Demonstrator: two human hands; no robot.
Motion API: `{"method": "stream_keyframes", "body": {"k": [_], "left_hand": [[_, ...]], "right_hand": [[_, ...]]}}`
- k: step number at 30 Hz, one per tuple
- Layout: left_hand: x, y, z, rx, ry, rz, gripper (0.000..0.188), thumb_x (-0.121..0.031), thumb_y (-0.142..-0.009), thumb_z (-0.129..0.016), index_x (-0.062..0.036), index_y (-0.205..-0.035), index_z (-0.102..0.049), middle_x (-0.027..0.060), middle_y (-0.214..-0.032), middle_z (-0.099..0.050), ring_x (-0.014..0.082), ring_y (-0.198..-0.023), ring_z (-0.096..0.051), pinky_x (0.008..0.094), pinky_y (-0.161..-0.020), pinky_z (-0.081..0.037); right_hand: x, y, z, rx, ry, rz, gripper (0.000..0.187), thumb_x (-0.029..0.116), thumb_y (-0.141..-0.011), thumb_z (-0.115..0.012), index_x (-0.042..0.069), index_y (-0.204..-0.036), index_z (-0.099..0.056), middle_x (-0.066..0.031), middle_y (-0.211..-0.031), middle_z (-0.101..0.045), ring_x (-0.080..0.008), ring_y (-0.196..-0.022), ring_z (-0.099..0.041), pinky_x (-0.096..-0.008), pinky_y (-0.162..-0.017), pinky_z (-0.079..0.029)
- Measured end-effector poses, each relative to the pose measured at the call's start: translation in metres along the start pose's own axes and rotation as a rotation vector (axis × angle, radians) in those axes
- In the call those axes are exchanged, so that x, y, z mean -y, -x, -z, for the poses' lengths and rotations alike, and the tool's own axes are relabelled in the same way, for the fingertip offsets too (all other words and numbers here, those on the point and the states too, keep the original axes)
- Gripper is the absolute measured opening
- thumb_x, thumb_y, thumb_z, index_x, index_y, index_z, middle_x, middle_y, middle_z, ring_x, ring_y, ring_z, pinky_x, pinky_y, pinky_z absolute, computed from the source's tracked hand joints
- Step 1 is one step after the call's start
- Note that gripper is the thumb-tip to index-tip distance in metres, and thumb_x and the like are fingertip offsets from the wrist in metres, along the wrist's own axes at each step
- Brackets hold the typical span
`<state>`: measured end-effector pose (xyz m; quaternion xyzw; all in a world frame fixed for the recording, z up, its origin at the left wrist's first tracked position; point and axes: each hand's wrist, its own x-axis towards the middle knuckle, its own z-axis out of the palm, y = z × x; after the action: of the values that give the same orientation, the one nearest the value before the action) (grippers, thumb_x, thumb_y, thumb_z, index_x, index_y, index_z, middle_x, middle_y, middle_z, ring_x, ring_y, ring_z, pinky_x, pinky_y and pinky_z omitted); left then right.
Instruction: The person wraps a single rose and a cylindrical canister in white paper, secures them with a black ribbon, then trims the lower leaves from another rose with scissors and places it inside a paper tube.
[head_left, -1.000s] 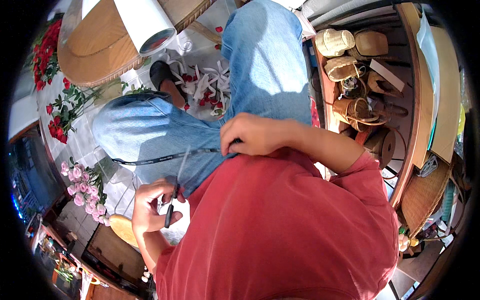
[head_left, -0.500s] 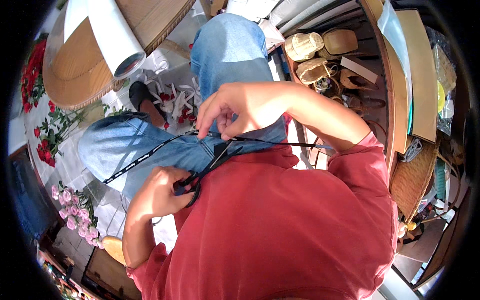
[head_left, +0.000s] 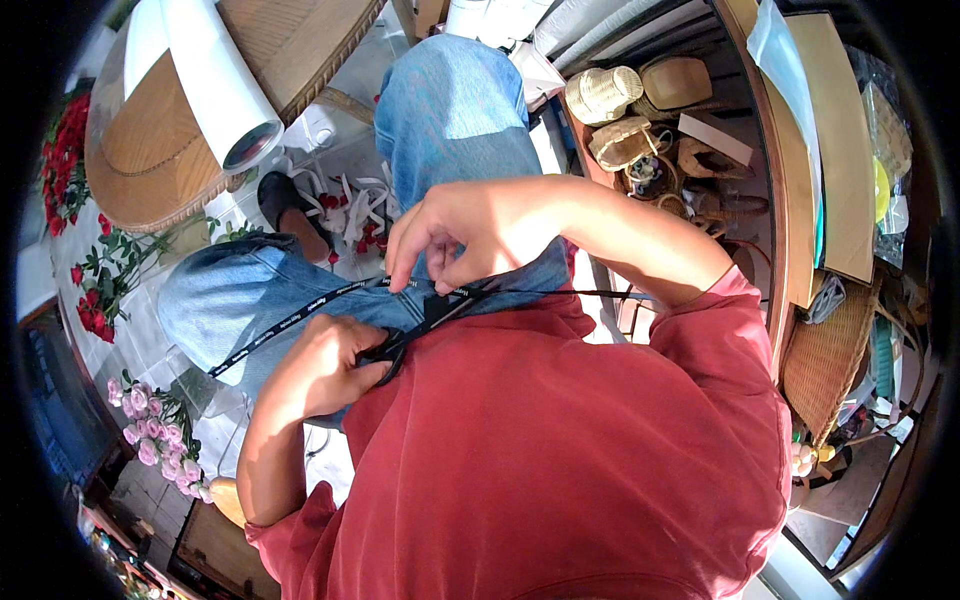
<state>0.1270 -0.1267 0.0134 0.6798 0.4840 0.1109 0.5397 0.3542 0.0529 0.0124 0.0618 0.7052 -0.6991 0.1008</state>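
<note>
My left hand is closed around the dark handles of a pair of scissors just above my lap. Their blades point up and to the right, toward a narrow black ribbon with white print. At the ribbon's middle, the curled thumb and fingers of my right hand grip it, close to the blade tips. One stretch of ribbon runs left across my jeans; another goes right, under my right forearm. Whether the blades touch the ribbon I cannot tell.
A wooden table bearing a white roll stands at the far left. Red roses and pink roses lie on the tiled floor at left. Wicker baskets fill a shelf at right, beside cardboard sheets.
The scissor blades look closer together than before. My right hand has shifted slightly left and down, still gripping the ribbon. My left hand keeps its hold on the scissors.
</note>
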Motion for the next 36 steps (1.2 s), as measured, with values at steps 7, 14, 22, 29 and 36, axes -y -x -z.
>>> {"method": "stream_keyframes", "body": {"k": [7,14,22,29,36], "left_hand": [[0.003,0.012,0.003,0.067,-0.052,-0.042,0.023,-0.007,-0.073,-0.08,0.0049,-0.09,-0.071,0.0227,-0.078,-0.067,0.04,-0.069,-0.066,0.0435,-0.062,-0.051],[-0.013,0.005,0.003,-0.546,-0.134,-0.08,0.028,-0.011,-0.066,-0.089,0.0012,-0.083,-0.071,0.0113,-0.062,-0.061,0.0199,-0.05,-0.06,0.0324,-0.048,-0.045],[0.009,0.002,-0.029,-0.649,0.037,-0.37,0.047,-0.007,-0.078,-0.077,0.0053,-0.122,-0.065,0.0188,-0.103,-0.07,0.0222,-0.077,-0.063,0.0344,-0.069,-0.05],[0.015,-0.012,-0.022,-0.44,0.07,-0.108,0.052,-0.029,-0.096,-0.065,0.0047,-0.134,-0.055,0.018,-0.129,-0.062,0.0235,-0.107,-0.063,0.0342,-0.09,-0.05],[0.062,0.027,-0.033,-0.709,0.194,0.096,0.032,-0.024,-0.101,-0.062,0.0026,-0.084,-0.066,0.0138,-0.082,-0.066,0.0261,-0.073,-0.06,0.0405,-0.068,-0.048]], "right_hand": [[-0.011,-0.003,0.001,-0.045,0.042,-0.042,0.034,-0.002,-0.085,-0.065,-0.001,-0.119,-0.071,-0.0122,-0.123,-0.065,-0.0157,-0.088,-0.067,-0.0284,-0.076,-0.054],[-0.018,-0.004,-0.061,-0.509,0.089,0.325,0.039,0.027,-0.092,-0.073,-0.002,-0.117,-0.069,-0.0173,-0.119,-0.065,-0.031,-0.11,-0.062,-0.0412,-0.096,-0.049],[-0.005,-0.01,-0.101,-0.914,-0.161,0.493,0.028,0.013,-0.105,-0.047,-0.007,-0.092,-0.063,-0.0185,-0.097,-0.064,-0.0293,-0.086,-0.064,-0.0381,-0.08,-0.051],[0.046,0.052,-0.085,-0.753,-0.192,0.263,0.036,0.02,-0.106,-0.047,-0.004,-0.085,-0.063,-0.0141,-0.08,-0.063,-0.0283,-0.075,-0.062,-0.0404,-0.072,-0.05],[0.156,0.216,-0.029,-1.426,0.68,-0.632,0.042,0.032,-0.105,-0.05,-0.001,-0.089,-0.071,-0.0148,-0.082,-0.069,-0.0273,-0.078,-0.066,-0.0394,-0.073,-0.053]]}}
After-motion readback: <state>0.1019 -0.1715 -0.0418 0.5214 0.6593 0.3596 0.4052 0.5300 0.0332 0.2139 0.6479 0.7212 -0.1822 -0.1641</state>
